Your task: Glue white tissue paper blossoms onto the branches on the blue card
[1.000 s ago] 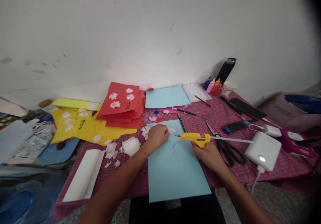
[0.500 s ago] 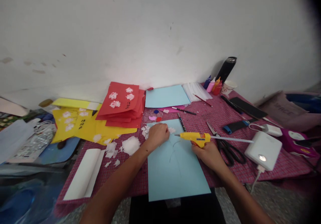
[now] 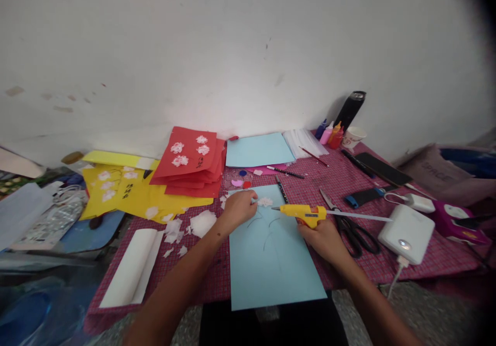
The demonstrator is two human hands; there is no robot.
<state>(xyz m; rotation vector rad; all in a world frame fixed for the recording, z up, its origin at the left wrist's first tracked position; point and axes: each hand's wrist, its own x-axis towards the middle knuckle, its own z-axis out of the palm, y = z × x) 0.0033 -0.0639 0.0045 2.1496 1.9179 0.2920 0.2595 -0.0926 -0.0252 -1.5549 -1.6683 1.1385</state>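
- At bottom centre, the light-blue sheet (image 3: 271,284) reaches past the near edge of the table (image 3: 209,279); a brush from the body could skew it.
- At centre right, the right hand (image 3: 325,240) is wrapped around the grip of the yellow glue gun (image 3: 302,214). Its nozzle points left over the sheet, so if hot, it could drip on the paper or burn the other hand.
- The glue stick (image 3: 360,215) juts rightward to the white box (image 3: 407,232); backing the gun up could knock it there. Whether they touch, I cannot tell.
- Near the centre, the left hand (image 3: 241,209) is apart from the right, fingers bent above the sheet's upper left; whether they pinch anything, I cannot tell. Sticky fingertips could lift the white paper flower (image 3: 265,201) lying just right of them, near the sheet's top.
- Against the frame half a second ago, the gun and right hand sit the same over the sheet.
- The left hand is slightly further left, baring more of the flower and a pencil curve (image 3: 254,221) below.
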